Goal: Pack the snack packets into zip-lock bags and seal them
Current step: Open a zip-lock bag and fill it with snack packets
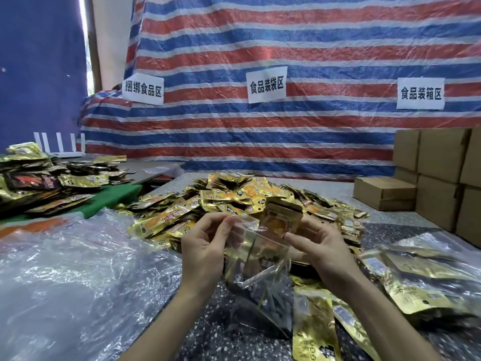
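Note:
A clear zip-lock bag hangs between my hands above the speckled table. My left hand pinches the bag's left mouth edge. My right hand grips a gold snack packet that stands partly inside the bag's mouth. Behind the hands lies a big heap of gold snack packets. More gold packets lie below my right forearm, and filled bags lie at the right.
A pile of empty clear bags covers the left of the table. Dark and gold packets pile on a green surface at far left. Cardboard boxes stack at the right. A striped tarp with paper signs hangs behind.

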A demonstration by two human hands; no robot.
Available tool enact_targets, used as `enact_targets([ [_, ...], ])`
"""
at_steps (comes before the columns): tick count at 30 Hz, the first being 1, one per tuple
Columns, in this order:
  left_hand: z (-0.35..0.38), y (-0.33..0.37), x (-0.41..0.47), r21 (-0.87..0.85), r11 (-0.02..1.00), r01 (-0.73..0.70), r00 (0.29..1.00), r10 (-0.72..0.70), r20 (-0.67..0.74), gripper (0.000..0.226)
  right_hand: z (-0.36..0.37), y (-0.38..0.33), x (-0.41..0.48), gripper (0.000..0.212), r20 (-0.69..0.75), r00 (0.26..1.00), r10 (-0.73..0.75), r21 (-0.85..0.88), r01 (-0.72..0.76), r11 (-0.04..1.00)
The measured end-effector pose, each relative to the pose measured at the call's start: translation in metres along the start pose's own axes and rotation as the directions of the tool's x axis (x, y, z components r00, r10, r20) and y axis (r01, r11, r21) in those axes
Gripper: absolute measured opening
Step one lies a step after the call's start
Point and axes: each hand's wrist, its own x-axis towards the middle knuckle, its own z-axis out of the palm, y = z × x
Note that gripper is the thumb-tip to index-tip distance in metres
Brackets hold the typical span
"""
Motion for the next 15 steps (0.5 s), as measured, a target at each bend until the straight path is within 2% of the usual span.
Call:
enact_targets([
  [3, -0.001, 0.002, 0.001, -0.020, 1.000, -0.005, 1.000, 0.005, -0.025, 0.012, 0.004, -0.004, -0.001, 0.036, -0.006, 0.998, -0.065, -0.099, 0.064, 0.993],
  [5, -0.002, 0.005, 0.002, -0.043, 0.999, -0.029, 0.999, 0.027, -0.036, 0.012, 0.000, -0.009, -0.001, 0.035, 0.014, 0.996, -0.092, -0.102, 0.093, 0.990],
  [8, 0.000, 0.010, 0.003, -0.055, 0.996, -0.065, 0.997, 0.063, -0.042, 0.011, -0.001, -0.017, -0.002, 0.032, 0.147, 0.987, -0.061, -0.049, 0.069, 0.996],
  [11, 0.001, 0.014, 0.003, -0.050, 0.990, -0.128, 0.991, 0.126, -0.038, 0.009, -0.001, -0.021, -0.005, 0.022, 0.209, 0.972, -0.107, -0.184, 0.147, 0.972],
  [13, 0.001, 0.016, 0.005, -0.044, 0.989, -0.145, 0.988, 0.142, -0.066, 0.010, -0.003, -0.025, -0.006, 0.030, 0.222, 0.969, -0.111, -0.224, 0.162, 0.961],
  [15, 0.001, 0.017, 0.007, -0.055, 0.989, -0.140, 0.985, 0.134, -0.105, 0.008, -0.006, -0.029, -0.007, 0.037, 0.258, 0.956, -0.137, -0.167, 0.184, 0.969],
])
